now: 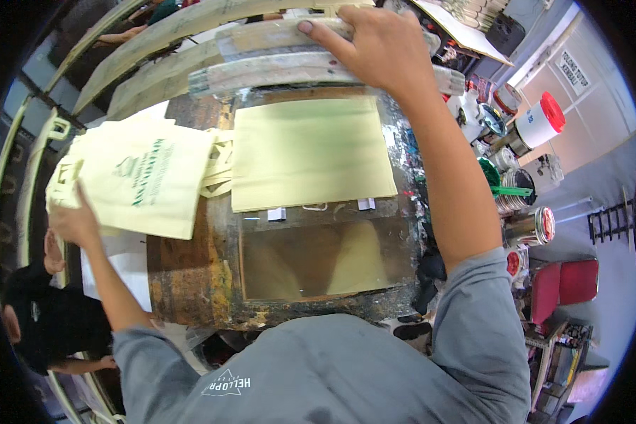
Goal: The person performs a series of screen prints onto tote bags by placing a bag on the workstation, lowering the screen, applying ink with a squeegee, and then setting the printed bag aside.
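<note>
My right hand (378, 46) reaches far forward and grips the wooden screen frame (275, 67), which is lifted at the back of the press. Below it a blank pale-yellow tote bag (311, 152) lies flat on the ink-stained press bed (191, 275). To the left, my left hand (74, 222) holds the lower corner of a pale-yellow tote bag with a green print (145, 177). That bag rests on a pile of similar bags, with handles showing at its edges.
Several ink cans and tubs stand at the right, among them a white tub with a red lid (537, 124) and a metal can (530, 226). A red chair (565, 283) sits lower right. Another person in black (49, 318) stands at lower left.
</note>
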### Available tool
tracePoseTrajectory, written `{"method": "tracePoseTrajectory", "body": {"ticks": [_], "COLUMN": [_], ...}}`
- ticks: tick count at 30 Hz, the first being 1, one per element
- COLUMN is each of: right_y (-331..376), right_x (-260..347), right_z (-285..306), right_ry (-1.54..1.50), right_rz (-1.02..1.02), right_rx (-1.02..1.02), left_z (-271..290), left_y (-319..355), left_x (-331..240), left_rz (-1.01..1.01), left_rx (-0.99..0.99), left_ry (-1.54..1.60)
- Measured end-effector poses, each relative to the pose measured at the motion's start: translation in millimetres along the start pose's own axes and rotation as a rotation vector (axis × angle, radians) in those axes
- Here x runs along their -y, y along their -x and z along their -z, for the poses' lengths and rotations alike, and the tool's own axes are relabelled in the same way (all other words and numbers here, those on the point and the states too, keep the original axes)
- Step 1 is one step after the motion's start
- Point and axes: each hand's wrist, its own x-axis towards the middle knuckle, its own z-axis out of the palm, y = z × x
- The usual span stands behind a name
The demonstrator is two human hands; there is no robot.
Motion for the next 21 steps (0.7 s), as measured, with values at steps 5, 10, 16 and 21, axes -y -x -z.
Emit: {"method": "tracePoseTrajectory", "body": {"ticks": [5, 10, 16, 21], "right_y": [-23, -15, -8, -8], "right_x": [6, 4, 4, 4], "right_z": [16, 21, 15, 6], "right_ry": [-0.052, -0.082, -0.109, 0.017], "right_rz": [-0.123, -0.138, -0.113, -0.073], "right_rx": [0.215, 0.284, 0.1, 0.091], "left_z": [53, 73, 52, 79], "left_y": [241, 344, 373, 333], "left_x": [-243, -340, -339, -343], "left_rz": [-0.769, -1.06, -1.08, -1.024], "left_rx": [0.811, 0.931, 0.86, 0.927], "left_ry": [0.846, 0.749, 0.728, 0.638]}}
